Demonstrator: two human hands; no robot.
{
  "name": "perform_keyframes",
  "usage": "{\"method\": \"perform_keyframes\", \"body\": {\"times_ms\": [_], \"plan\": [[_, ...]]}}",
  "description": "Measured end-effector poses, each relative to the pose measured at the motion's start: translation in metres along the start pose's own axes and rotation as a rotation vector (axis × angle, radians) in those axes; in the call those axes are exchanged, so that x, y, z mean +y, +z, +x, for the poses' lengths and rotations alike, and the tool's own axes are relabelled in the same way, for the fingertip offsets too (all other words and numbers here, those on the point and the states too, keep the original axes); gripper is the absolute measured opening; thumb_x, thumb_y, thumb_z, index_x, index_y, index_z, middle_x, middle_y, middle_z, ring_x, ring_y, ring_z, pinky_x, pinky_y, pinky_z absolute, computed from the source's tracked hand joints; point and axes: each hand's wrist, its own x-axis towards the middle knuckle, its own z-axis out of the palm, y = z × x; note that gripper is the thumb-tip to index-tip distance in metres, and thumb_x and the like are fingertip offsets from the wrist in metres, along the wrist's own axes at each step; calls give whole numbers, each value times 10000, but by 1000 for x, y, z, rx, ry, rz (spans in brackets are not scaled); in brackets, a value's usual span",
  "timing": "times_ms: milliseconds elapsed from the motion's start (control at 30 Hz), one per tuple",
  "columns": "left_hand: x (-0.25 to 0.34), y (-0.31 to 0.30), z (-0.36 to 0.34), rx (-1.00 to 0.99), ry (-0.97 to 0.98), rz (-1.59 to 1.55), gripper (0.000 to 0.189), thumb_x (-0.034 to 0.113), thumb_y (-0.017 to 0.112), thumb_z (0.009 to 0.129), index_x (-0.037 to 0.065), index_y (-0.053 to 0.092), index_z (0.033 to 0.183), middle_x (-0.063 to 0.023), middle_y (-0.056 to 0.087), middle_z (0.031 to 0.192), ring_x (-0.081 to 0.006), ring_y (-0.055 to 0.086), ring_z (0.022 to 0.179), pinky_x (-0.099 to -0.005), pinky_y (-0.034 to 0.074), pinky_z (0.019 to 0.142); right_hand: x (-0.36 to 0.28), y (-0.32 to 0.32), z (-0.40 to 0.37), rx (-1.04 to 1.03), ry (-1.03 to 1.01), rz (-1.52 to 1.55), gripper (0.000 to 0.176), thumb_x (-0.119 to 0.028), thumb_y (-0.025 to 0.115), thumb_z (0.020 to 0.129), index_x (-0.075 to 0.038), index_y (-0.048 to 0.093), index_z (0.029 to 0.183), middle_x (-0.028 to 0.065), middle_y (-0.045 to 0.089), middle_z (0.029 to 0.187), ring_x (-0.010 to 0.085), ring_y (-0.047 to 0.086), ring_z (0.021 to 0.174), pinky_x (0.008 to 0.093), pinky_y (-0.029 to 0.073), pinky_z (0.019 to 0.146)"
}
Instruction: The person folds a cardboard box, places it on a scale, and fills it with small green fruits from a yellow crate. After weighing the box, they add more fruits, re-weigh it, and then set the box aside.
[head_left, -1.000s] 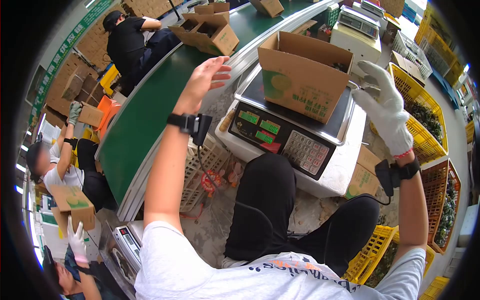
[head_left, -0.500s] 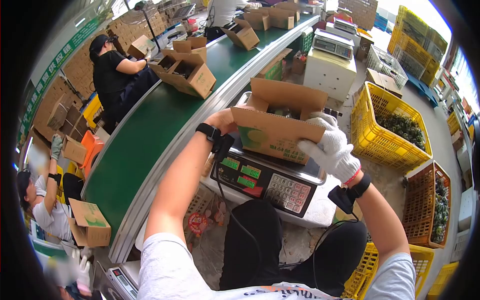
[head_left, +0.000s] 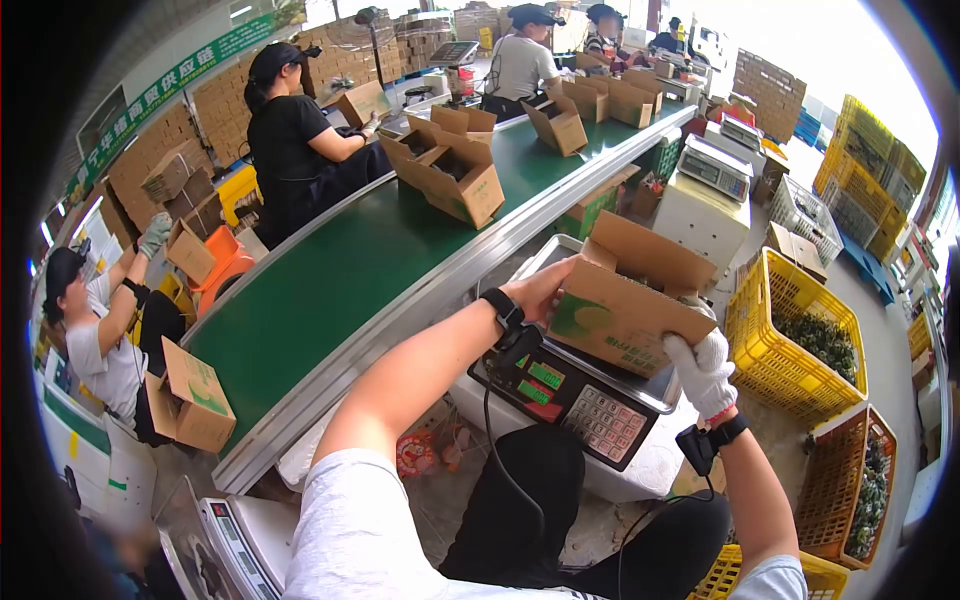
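An open cardboard carton (head_left: 622, 318) with green printing is between my hands, over the metal pan of a digital scale (head_left: 560, 392). Its flaps stand up, and dark contents show only partly inside. My left hand (head_left: 545, 287), bare with a black wrist strap, is closed on the carton's left side. My right hand (head_left: 703, 368), in a white knit glove, grips the right side near the front corner. Whether the carton's base touches the pan cannot be made out. The scale's keypad (head_left: 606, 420) and lit green displays face me.
Left of the scale runs a green conveyor belt (head_left: 330, 290) carrying several open cartons (head_left: 445, 175). Co-workers (head_left: 300, 140) sit along its far side. To my right stand a yellow crate (head_left: 795, 375) and an orange-brown crate (head_left: 825, 500), both holding dark green produce. Another scale (head_left: 712, 168) stands ahead.
The view has swung, so the scene sits lower and further right. My right hand has shifted down along the carton's right side. Both hands still hold the carton over the scale.
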Motion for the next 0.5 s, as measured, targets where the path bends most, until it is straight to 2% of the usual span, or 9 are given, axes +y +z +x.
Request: {"method": "perform_keyframes", "body": {"times_ms": [33, 67, 133, 200, 267, 367, 400, 467, 500], "plan": [[-10, -8, 5, 1, 10, -2, 726, 737, 533, 908, 190, 576, 1384, -36, 611, 1359, -225, 593, 1214, -444, 514, 945, -3, 0, 4, -11, -47, -84, 300, -67, 681, 828, 16, 672, 1116, 179, 638, 1177, 316, 612, 1112, 392, 493, 961], [-14, -6, -2, 62, 141, -73, 665, 723, 565, 886, 189, 620, 1278, -25, 607, 1123, -196, 578, 981, -391, 491, 791, -5, 1, 9, -22, -94, -168, 336, -85, 692, 830, 9, 665, 1152, 178, 630, 1212, 326, 604, 1143, 393, 488, 978], [-18, -11, -37, 181, 245, -168, 546, 588, 590, 920, 148, 632, 1241, -47, 652, 1182, -217, 622, 1069, -386, 521, 891, -15, 3, 16, -38, -139, -255, 373, -103, 704, 832, 2, 659, 1187, 177, 623, 1246, 335, 596, 1174, 394, 483, 994], [-24, -19, -76, 293, 373, -294, 475, 500, 598, 938, 113, 643, 1209, -66, 678, 1203, -233, 646, 1108, -407, 534, 958, -42, 3, 21, 90, -148, -232, 422, -121, 722, 826, -22, 653, 1230, 174, 609, 1288, 343, 577, 1217, 401, 470, 1027], [-28, -31, -124, 278, 598, -442, 540, 510, 552, 953, 100, 611, 1300, -101, 662, 1267, -262, 640, 1164, -474, 508, 1026, -49, -6, 14, 61, -110, -210, 429, -121, 728, 820, -30, 657, 1233, 173, 609, 1286, 339, 578, 1215, 402, 470, 1029], [-52, -113, -145, 680, 683, -517, 710, 640, 464, 950, 108, 541, 1414, -120, 620, 1366, -331, 610, 1238, -552, 505, 1010, -44, -28, -13, 28, 2, -275, 441, -88, 747, 796, -35, 663, 1226, 158, 607, 1278, 310, 603, 1176, 376, 501, 989], [-50, -127, -146, 771, 743, -654, 751, 691, 463, 924, 155, 518, 1446, -133, 558, 1443, -354, 563, 1290, -609, 461, 1025, -35, -35, -29, 52, 68, -265, 419, -78, 737, 816, -26, 659, 1224, 145, 605, 1272, 286, 603, 1176, 369, 501, 992], [-25, -124, -142, 1252, 640, -734, 932, 721, 610, 754, 202, 372, 1490, -144, 407, 1529, -390, 447, 1355, -689, 362, 1056, -14, -54, -64, 104, 235, -161, 373, -68, 705, 869, -7, 643, 1232, 124, 598, 1267, 236, 598, 1176, 357, 500, 1001], [-29, -165, -130, 1190, 736, -722, 1081, 677, 701, 671, 188, 216, 1505, -157, 392, 1503, -398, 451, 1331, -689, 369, 1063, 0, -66, -84, 138, 335, -69, 350, -67, 683, 902, 4, 632, 1241, 116, 592, 1269, 209, 593, 1175, 353, 498, 1007]]}}
